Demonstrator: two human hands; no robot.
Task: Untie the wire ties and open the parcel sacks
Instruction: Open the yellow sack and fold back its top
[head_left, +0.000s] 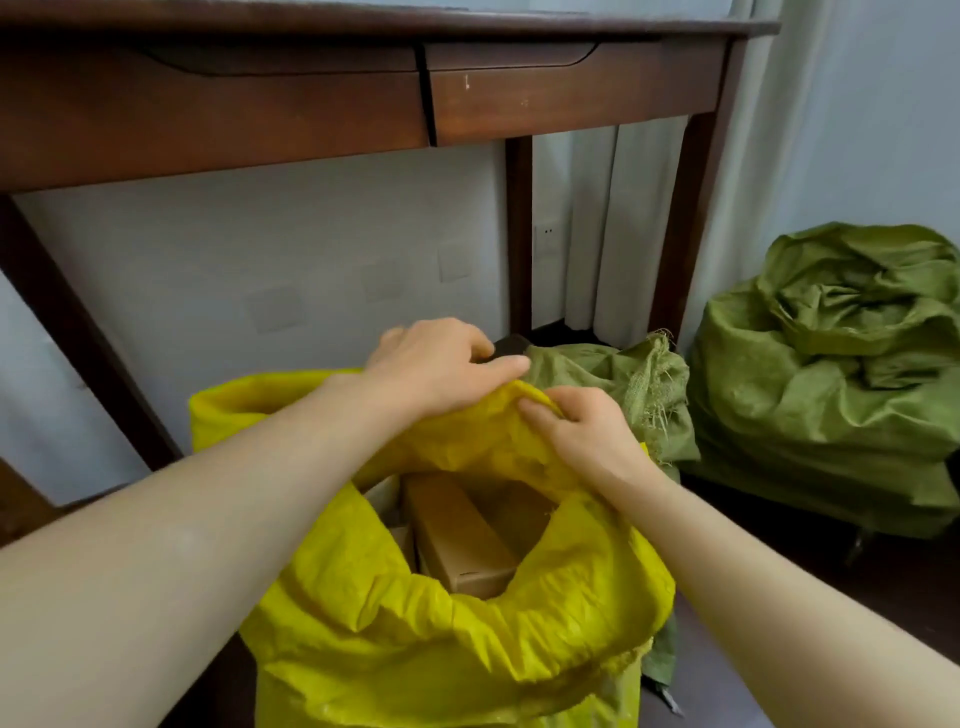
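Yellow sack stands open, cardboard boxes visible inside; left hand and right hand both pinch its far rim.

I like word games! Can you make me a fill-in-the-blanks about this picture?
1. Both hands, left hand and right hand, pinch the far rim of the woven ____ plastic sack.
2. Inside it lie brown ____ boxes.
3. The dark wooden desk shows ____ drawers.

Missing: yellow; cardboard; two

sack yellow | sacks olive green | box brown | desk dark brown
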